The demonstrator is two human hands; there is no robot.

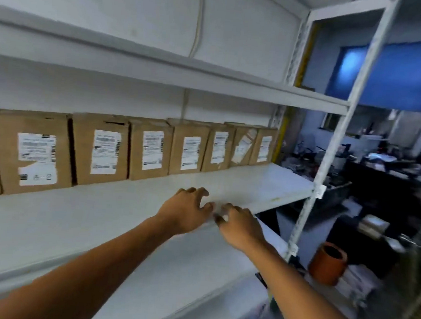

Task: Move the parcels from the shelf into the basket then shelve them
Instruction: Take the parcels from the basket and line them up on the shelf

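Note:
Several brown cardboard parcels (149, 149) with white labels stand in a row along the back of a white shelf (265, 186). The one at the left reads "A-2" (32, 153). My left hand (188, 208) reaches over the shelf's front part, fingers loosely spread and holding nothing. My right hand (239, 224) is just beside it at the shelf's front edge, fingers loosely curled, also holding nothing. Both hands are well short of the parcels. No basket is in view.
A bare white shelf (235, 85) runs above, and another lies below. The rack's white upright post (337, 134) stands at the right. Beyond it are an orange pot (328, 263) on the floor, dark cluttered tables and a blue panel (400, 76).

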